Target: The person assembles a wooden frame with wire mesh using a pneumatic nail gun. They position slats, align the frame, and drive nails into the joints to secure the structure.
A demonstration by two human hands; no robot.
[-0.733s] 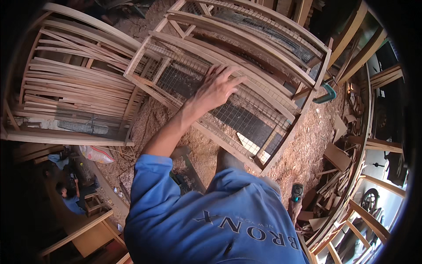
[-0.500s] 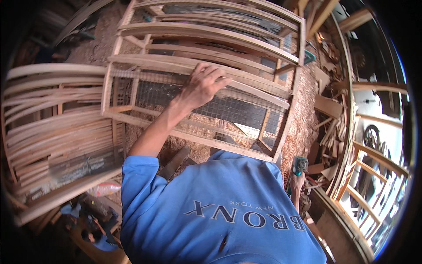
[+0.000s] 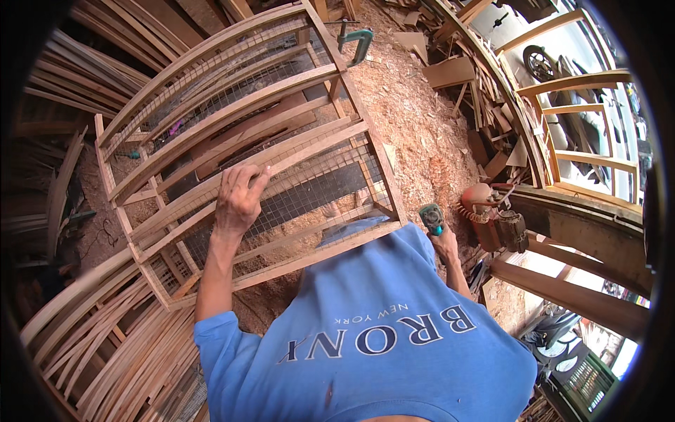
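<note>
- Lettering: the blue shirt [image 3: 380, 380] carried a curved row of large dark capitals with pale outlines across the chest, plus a smaller line of print. Both rows appeared inverted in this view.
- Workpiece: the wooden frame [image 3: 373, 141] lay in front of the person, its near right corner overlapping the lower part of the shirt in view.
- Bays: rails divided the frame into long open bays. Wire mesh [image 3: 309, 186] spanned the bay nearest the person; a brown slotted board [image 3: 239, 141] showed through a middle bay.
- Left hand [image 3: 239, 197]: positioned over a middle rail [image 3: 316, 144], left of that rail's center. The fingers were bent over the wood; it could not be told whether they pinched it, as the undersides were hidden.
- Right hand [image 3: 444, 245]: closed around the body of a green-and-black power tool [image 3: 431, 218]. The tool was located just beside the near right corner of the frame.
- Clamp: a teal clamp [image 3: 362, 46] was located at the right edge of the frame, near the far right corner.
- Clearance: a shaving-covered floor strip [image 3: 415, 112] ran along the frame's right edge, bounded by scrap wood [image 3: 492, 105] and a red machine [image 3: 478, 211]. Stacked slats [image 3: 126, 352] lay close to the near left corner, restricting room on that side.
</note>
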